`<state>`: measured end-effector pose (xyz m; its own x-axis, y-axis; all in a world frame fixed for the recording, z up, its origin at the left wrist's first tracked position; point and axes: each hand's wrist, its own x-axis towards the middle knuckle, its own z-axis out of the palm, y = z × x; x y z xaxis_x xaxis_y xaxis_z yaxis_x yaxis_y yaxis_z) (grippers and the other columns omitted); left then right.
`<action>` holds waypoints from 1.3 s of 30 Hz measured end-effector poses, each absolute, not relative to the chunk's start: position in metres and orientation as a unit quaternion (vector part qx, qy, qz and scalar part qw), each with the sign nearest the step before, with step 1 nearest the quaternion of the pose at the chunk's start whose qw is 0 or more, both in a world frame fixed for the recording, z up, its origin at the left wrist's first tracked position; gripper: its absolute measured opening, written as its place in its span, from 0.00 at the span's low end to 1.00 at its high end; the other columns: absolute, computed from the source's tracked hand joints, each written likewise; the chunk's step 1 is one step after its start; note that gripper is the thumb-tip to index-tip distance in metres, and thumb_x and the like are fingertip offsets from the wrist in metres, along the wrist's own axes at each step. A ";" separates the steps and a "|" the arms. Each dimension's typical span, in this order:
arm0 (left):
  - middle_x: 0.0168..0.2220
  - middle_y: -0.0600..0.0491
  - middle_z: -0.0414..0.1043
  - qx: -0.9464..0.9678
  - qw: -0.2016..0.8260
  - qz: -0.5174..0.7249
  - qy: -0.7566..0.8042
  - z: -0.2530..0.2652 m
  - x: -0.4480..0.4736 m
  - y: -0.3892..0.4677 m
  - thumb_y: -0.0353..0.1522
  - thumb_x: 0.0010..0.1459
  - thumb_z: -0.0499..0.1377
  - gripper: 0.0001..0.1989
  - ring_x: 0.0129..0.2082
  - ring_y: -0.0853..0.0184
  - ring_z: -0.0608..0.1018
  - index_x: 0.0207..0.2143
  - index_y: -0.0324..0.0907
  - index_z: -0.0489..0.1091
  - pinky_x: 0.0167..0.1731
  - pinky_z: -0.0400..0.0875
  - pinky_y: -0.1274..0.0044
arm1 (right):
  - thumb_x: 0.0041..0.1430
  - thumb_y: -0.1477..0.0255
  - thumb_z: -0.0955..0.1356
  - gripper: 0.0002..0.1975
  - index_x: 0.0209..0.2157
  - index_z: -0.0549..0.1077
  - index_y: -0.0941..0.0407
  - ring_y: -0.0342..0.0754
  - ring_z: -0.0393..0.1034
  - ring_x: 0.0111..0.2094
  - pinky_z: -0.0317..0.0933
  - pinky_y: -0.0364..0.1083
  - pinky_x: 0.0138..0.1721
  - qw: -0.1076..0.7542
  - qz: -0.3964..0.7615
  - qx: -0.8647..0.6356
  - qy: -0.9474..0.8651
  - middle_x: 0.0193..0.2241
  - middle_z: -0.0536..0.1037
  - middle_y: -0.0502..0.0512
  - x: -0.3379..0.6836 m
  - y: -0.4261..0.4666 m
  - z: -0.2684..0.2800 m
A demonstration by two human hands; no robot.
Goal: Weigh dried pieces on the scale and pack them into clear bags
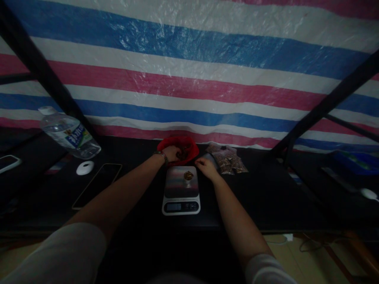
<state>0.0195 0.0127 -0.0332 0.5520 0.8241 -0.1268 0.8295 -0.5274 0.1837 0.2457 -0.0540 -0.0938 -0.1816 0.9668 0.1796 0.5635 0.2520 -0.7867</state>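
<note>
My left hand [171, 153] reaches into a red bag or bowl [194, 149] that has dark brown pieces in it. Its fingers are curled down at the pieces, and what they grip is hidden. On the right, my right hand [207, 167] rests beside a greyish flat item [211, 159], its fingertips pinched together. I cannot make out anything between them. Between my forearms lies a white kitchen scale [181, 215] with a dark weighing plate. A small heap of brownish-gold pieces [188, 176] sits on that plate, seemingly in a tiny clear cup.
Several clear bags of brown bits [227, 159] lie right of my right hand. To the left are a phone [99, 185], a white mouse [85, 168] and a tilted-looking plastic bottle [71, 134]. Dark metal posts and a striped sheet [189, 86] bound the black table.
</note>
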 end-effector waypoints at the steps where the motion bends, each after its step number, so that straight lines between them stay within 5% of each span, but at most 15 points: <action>1: 0.41 0.48 0.76 0.875 0.109 -0.013 0.471 -0.034 0.020 0.014 0.33 0.47 0.61 0.18 0.41 0.62 0.76 0.43 0.41 0.74 0.42 0.67 0.78 | 0.55 0.68 0.64 0.10 0.33 0.76 0.55 0.46 0.71 0.34 0.62 0.44 0.37 0.348 0.294 -0.536 -0.710 0.31 0.79 0.52 0.245 -0.054 -0.094; 39: 0.40 0.50 0.77 0.859 0.073 0.021 0.506 -0.027 0.012 0.017 0.34 0.52 0.61 0.13 0.40 0.65 0.76 0.40 0.41 0.76 0.40 0.66 0.79 | 0.55 0.68 0.64 0.10 0.32 0.76 0.55 0.46 0.72 0.35 0.63 0.43 0.39 0.349 0.298 -0.526 -0.716 0.32 0.79 0.52 0.244 -0.055 -0.092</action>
